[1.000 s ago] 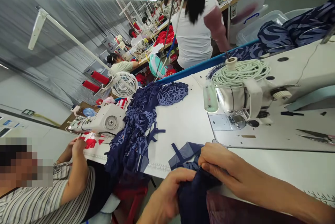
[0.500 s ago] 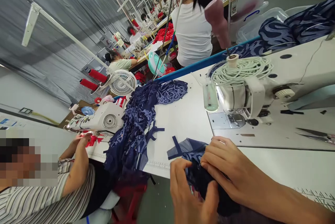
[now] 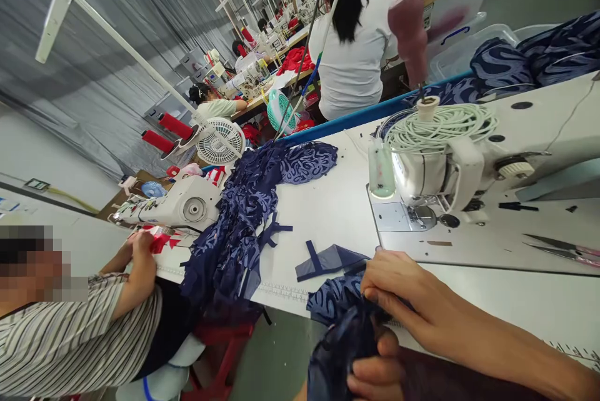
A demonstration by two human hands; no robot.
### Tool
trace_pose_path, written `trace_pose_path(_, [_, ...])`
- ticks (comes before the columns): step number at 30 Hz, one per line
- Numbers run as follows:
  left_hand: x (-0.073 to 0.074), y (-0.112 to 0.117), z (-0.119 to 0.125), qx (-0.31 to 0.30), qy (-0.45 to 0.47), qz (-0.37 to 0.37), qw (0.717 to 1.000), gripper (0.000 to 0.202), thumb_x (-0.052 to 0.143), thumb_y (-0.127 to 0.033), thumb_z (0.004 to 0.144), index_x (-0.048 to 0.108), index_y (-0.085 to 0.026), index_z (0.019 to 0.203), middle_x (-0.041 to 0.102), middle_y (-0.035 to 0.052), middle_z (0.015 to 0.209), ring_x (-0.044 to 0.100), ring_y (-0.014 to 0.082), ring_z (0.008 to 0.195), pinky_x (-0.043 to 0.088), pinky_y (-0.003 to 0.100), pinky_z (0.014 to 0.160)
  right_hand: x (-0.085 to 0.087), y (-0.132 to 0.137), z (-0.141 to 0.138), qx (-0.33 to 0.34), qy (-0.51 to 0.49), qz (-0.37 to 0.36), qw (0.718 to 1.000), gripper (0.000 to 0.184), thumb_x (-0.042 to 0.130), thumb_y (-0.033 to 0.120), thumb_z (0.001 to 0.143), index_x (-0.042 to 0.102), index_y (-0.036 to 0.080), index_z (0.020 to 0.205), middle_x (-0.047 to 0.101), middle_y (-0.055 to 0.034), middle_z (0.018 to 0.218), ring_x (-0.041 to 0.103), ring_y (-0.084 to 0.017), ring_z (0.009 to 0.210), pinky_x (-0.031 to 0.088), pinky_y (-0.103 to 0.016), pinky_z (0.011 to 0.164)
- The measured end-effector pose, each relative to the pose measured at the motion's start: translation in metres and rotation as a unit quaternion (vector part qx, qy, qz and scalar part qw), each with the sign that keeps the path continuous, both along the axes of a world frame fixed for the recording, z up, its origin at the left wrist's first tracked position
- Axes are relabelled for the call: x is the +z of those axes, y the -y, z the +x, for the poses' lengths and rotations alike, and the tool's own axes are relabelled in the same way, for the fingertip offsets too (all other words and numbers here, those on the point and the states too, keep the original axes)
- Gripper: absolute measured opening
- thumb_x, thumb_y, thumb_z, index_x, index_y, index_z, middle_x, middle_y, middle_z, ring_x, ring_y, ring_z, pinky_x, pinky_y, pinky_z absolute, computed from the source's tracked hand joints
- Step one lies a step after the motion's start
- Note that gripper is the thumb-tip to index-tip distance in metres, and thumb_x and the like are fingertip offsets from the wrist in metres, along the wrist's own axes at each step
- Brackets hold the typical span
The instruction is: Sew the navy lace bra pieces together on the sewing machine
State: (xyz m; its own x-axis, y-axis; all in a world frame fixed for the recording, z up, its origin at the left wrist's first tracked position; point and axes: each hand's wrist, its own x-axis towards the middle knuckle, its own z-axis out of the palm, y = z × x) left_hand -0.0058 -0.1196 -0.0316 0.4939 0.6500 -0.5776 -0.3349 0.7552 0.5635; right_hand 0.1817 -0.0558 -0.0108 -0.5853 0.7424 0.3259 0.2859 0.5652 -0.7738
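Note:
A navy patterned garment piece (image 3: 335,301) hangs over the table's front edge, with a sheer panel and straps (image 3: 328,262) lying flat on the white table. My right hand (image 3: 403,292) is closed on the garment's upper edge, thumb pressed against the fingers. Lower down, my left hand (image 3: 379,370) curls its fingers round a bunched part of the same garment. Cloth hides much of the left hand. Just beyond my right hand stands the sewing machine, its needle area over a metal plate (image 3: 398,217).
Scissors (image 3: 567,248) lie at the right. A heap of navy garments (image 3: 244,213) covers the table's left part. Pale green cord (image 3: 440,126) is coiled on the machine head. A co-worker in stripes (image 3: 84,332) sits at the left; another in white (image 3: 351,57) sits ahead.
My left hand has moved down and right and now grasps bunched cloth, turning the garment. My right hand keeps its hold in nearly the same place. The view has shifted slightly.

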Motion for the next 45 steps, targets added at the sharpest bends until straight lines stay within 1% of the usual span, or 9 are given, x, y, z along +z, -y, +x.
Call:
trace_pose_path(3, [0.0,0.002,-0.004,-0.066,0.044,-0.036,0.996,0.07,0.042,-0.083,0.08,0.067,-0.018,0.086,0.053,0.0018,0.06,0.048,0.0153,0.048,0.05,0.037,0.064,0.001,0.001,0.003,-0.009,0.017,-0.03,0.999,0.029,0.037,0.029,0.102,0.048,0.023,0.076,0.055,-0.0007,0.075,0.05,-0.018,0.073,0.04,-0.033,0.071])
trace_pose_path(7, [0.02,0.003,-0.03,0.007,-0.267,0.127,0.955,0.07,0.043,-0.079,0.086,0.066,-0.014,0.1,0.066,0.0083,0.09,0.063,0.022,0.085,0.048,0.037,0.084,0.0,0.001,0.006,-0.013,0.048,-0.042,0.998,0.027,0.039,0.033,0.102,0.048,0.023,0.078,0.054,-0.0007,0.077,0.049,-0.018,0.075,0.04,-0.034,0.073])
trace_pose_path(13, [0.012,0.022,-0.003,0.193,-0.598,0.476,0.615,0.022,0.069,-0.039,0.087,0.064,-0.023,0.1,0.059,0.0062,0.096,0.055,0.0232,0.094,0.043,0.036,0.086,-0.002,-0.001,-0.001,-0.003,0.08,-0.059,0.995,0.032,0.034,0.037,0.104,0.045,0.022,0.077,0.053,-0.0009,0.078,0.048,-0.019,0.078,0.039,-0.036,0.077])
trace_pose_path(16, [0.006,0.017,0.011,0.154,-0.554,0.49,0.656,0.012,0.055,-0.03,0.095,0.064,-0.022,0.095,0.059,0.0066,0.094,0.055,0.0218,0.091,0.043,0.034,0.084,0.002,-0.002,-0.001,0.003,0.083,-0.047,0.995,0.032,0.034,0.035,0.104,0.045,0.022,0.077,0.052,-0.0004,0.077,0.047,-0.018,0.076,0.039,-0.036,0.076])
trace_pose_path(21, [0.029,-0.006,-0.01,0.011,-0.231,0.206,0.951,0.032,0.066,-0.047,0.087,0.058,-0.017,0.084,0.047,-0.0031,0.063,0.038,0.0087,0.052,0.033,0.021,0.053,0.01,-0.005,0.004,0.047,0.074,-0.004,0.996,0.028,0.035,0.029,0.104,0.049,0.022,0.08,0.054,-0.001,0.08,0.046,-0.018,0.078,0.038,-0.037,0.077])
trace_pose_path(24, [0.034,-0.012,-0.012,-0.036,-0.044,0.058,0.997,0.037,0.075,-0.048,0.079,0.058,-0.016,0.087,0.041,-0.007,0.057,0.024,0.0043,0.042,0.023,0.018,0.042,0.01,-0.008,0.004,0.044,0.062,-0.003,0.997,0.029,0.034,0.026,0.104,0.048,0.021,0.079,0.055,-0.0005,0.079,0.047,-0.017,0.077,0.039,-0.036,0.077])
trace_pose_path(32, [0.006,-0.006,0.013,0.107,-0.266,0.29,0.913,0.049,0.07,-0.062,0.08,0.055,-0.015,0.075,0.042,-0.0021,0.072,0.039,0.0111,0.069,0.034,0.021,0.065,-0.006,0.023,0.004,-0.18,-0.006,0.118,0.977,0.016,0.051,0.03,0.097,0.063,0.026,0.107,0.066,-0.0069,0.102,0.06,-0.023,0.092,0.047,-0.039,0.081])
trace_pose_path(40, [0.003,0.006,0.022,0.118,-0.438,0.428,0.781,0.028,0.049,-0.042,0.098,0.061,-0.02,0.087,0.056,0.0063,0.085,0.05,0.019,0.08,0.045,0.029,0.075,-0.035,0.061,-0.003,-0.248,-0.034,-0.033,0.968,0.026,0.058,0.039,0.093,0.063,0.028,0.116,0.072,-0.0029,0.102,0.069,-0.02,0.089,0.058,-0.03,0.077])
trace_pose_path(45, [-0.005,0.007,0.029,0.155,-0.507,0.483,0.697,0.016,0.052,-0.03,0.098,0.063,-0.023,0.107,0.061,0.0073,0.09,0.059,0.0211,0.084,0.048,0.032,0.079,-0.031,0.049,-0.007,-0.209,-0.061,-0.137,0.966,0.019,0.05,0.038,0.093,0.06,0.025,0.083,0.063,0.0006,0.073,0.063,-0.016,0.066,0.055,-0.025,0.062])
